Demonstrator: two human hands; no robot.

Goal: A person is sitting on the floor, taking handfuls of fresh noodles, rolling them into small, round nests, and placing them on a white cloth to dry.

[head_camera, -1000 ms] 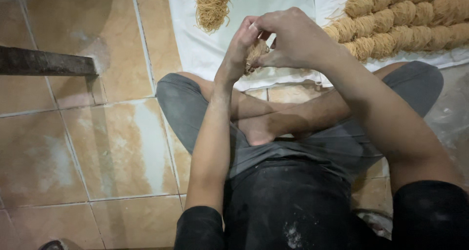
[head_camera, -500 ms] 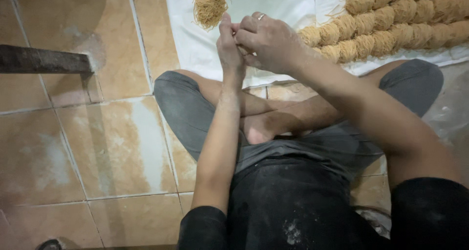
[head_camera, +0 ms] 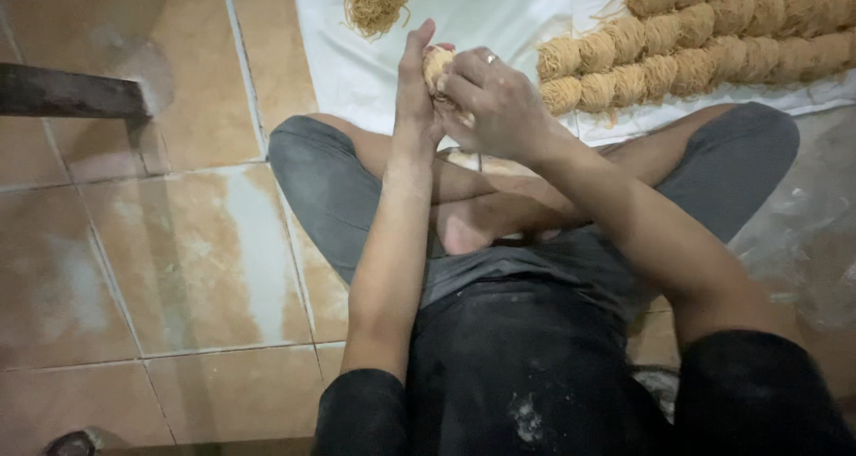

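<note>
Tan tiled floor (head_camera: 178, 260) fills the left side & bottom; pale dusty patches on it; person sits cross-legged on it in grey trousers (head_camera: 330, 197), dark floury top below. White cloth (head_camera: 499, 10) spread ahead of the knees, running across the top of view; on its right part, rows of rolled noodle bundles (head_camera: 704, 37) lying side by side, touching, approx. two or three rows deep; a loose heap of noodle strands (head_camera: 374, 0) sits apart at top centre of the cloth, partly cut off by the edge. Dark wooden bar (head_camera: 67, 92) comes in from the left edge, above the floor, well apart from the hands. Left hand (head_camera: 416, 86) held upright, fingers straight & together, palm pressed to a small noodle bundle (head_camera: 437, 64); right hand (head_camera: 495, 104) curled over the same bundle from the other side, fingers bent round it, ring on one finger; bundle pinched between both hands, raised over the cloth's near edge, just above the crossed legs; most of it hidden by fingers, so shape prob. roundish.
</note>
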